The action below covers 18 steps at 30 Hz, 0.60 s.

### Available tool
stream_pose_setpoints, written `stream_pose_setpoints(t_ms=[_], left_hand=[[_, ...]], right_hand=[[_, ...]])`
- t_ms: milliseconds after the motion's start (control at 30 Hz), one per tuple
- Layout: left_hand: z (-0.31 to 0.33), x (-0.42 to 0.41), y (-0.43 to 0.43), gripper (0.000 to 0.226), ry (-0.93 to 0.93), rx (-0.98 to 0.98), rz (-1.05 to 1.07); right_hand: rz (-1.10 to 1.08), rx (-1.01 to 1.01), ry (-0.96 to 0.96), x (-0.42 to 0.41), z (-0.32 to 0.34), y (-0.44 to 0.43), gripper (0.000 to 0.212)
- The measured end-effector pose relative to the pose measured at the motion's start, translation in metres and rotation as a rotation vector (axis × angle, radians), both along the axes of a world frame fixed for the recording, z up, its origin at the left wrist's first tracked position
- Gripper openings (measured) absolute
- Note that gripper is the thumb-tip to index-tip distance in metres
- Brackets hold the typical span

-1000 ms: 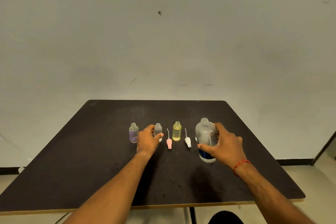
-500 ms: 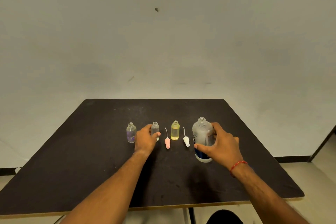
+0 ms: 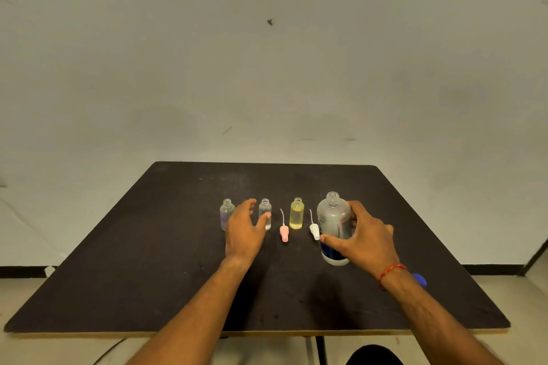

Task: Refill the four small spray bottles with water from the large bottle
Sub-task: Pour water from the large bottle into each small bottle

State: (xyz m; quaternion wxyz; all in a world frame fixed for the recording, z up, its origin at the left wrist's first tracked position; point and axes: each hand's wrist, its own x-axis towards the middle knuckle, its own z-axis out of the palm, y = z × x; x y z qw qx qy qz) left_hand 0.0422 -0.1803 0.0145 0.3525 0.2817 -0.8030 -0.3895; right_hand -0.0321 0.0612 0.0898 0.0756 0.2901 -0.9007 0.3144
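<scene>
Right hand (image 3: 364, 243) gripped uncapped large frosted plastic bottle (image 3: 332, 216) right of centre, left hand (image 3: 244, 228) lay spread beside small clear bottle (image 3: 264, 207): wide-to-narrow pour risked spilling, tipping.

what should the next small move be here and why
Probably close the left hand around the clear small bottle to steady it. Its neck is open, and the hand's fingers are spread beside it without gripping. The right hand grips the uncapped large bottle, upright on the table, seemingly ready to lift and pour.
</scene>
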Motion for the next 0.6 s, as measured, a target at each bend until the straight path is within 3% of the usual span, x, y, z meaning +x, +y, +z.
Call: stream_pose_setpoints(t_ms=[200, 400, 600], left_hand=[[-0.003, 0.034, -0.005, 0.013, 0.111, -0.091, 0.072], [-0.011, 0.048, -0.035, 0.023, 0.074, 0.025, 0.163], [-0.017, 0.034, -0.06, 0.067, -0.127, 0.103, 0.148]], right_hand=[[0.027, 0.002, -0.005, 0.012, 0.001, -0.011, 0.074], [0.034, 0.016, -0.008, 0.023, 0.0, -0.019, 0.081], [0.034, 0.012, -0.008, 0.026, -0.003, -0.024, 0.08]])
